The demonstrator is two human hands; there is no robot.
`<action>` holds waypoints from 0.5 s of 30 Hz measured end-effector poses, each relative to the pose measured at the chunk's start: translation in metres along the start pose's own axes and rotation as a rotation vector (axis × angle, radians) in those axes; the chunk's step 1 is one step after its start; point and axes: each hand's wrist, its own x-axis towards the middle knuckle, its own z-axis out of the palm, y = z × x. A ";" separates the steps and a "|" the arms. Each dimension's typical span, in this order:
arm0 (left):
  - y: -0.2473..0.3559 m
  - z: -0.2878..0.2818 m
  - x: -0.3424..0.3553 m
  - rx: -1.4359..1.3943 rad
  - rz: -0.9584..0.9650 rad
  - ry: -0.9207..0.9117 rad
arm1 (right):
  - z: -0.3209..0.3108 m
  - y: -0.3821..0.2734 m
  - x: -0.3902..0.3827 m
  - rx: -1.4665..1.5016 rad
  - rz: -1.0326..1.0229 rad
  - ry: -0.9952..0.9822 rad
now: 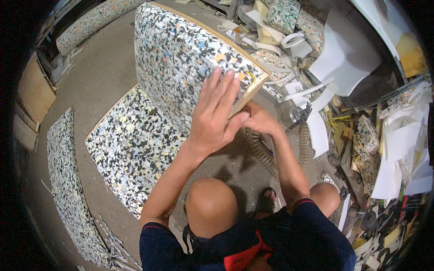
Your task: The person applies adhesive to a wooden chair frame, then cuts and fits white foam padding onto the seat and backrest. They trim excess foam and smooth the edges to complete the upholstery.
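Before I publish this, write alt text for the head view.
A person's left hand lies against a tilted, speckled foam panel, the right hand partly hidden behind its edge. Another speckled panel lies on the floor, with scraps piled at right.

A workshop: right of the speckled board (174,58) lie heaped foam scraps (366,144), left of it a roll (93,26), near it a ribbed hose (261,147).

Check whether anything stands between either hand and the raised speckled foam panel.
Nothing visible does: the left hand lies against the foam panel, and the right hand, partly hidden, is at its edge.
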 end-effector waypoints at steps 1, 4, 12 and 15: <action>-0.004 -0.001 0.008 0.003 0.000 0.018 | -0.005 -0.012 -0.001 0.018 0.040 -0.050; -0.005 0.009 0.025 0.114 0.017 -0.055 | -0.014 -0.015 0.004 -0.135 0.073 -0.189; 0.003 -0.003 0.032 0.141 -0.070 -0.208 | -0.030 -0.006 0.004 -0.091 0.066 -0.132; 0.003 -0.033 -0.015 0.166 -0.225 -0.059 | -0.026 -0.009 0.010 0.067 0.069 0.170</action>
